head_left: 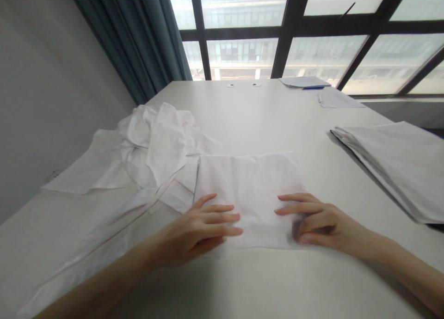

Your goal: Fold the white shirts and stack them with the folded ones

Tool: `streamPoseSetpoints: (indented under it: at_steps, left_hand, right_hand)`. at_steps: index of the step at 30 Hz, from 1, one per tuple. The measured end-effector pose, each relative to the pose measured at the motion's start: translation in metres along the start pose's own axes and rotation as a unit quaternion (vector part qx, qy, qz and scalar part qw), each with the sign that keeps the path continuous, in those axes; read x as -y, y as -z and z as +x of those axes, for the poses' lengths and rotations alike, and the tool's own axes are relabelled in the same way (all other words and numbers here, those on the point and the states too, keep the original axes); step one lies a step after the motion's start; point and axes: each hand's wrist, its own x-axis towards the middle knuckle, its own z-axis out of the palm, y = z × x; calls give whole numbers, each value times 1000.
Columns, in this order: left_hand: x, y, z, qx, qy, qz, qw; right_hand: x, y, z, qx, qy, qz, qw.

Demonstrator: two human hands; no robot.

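A white cloth [253,185] lies flat in a rough rectangle on the white table, in front of me. My left hand [201,229] rests over its left side, palm down, with the fingers spread. At the cloth's right edge is my right hand [319,219]; its upper fingers stretch out over the fabric, while the lower ones curl near the bottom right corner. No fabric is visibly gripped in either hand. Left of the flat cloth, a crumpled heap of white fabric [163,143] trails down toward the near left, partly under my left forearm.
Folded white fabric [398,162] lies on a dark-edged piece at the right. Papers [303,82] with a blue pen [313,88] and another sheet [342,100] are at the far right of the table [249,115]. Behind stand a blue curtain [138,37] and windows.
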Motion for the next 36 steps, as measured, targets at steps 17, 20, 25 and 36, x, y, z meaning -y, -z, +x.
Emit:
streamPoseSetpoints:
  at_steps: [17, 20, 25, 36]
  left_hand:
    - [22, 2, -11, 33, 133, 178, 975]
    - [37, 13, -21, 11, 170, 213, 962]
    - [51, 32, -16, -80, 173, 244, 951]
    - [48, 8, 86, -86, 150, 270, 947]
  right_hand:
    - [-13, 7, -8, 46, -46, -171, 983]
    - [-10, 18, -12, 53, -52, -165, 984]
    - [1, 28, 2, -3, -72, -184, 980]
    - [-17, -2, 101, -130, -30, -234, 963]
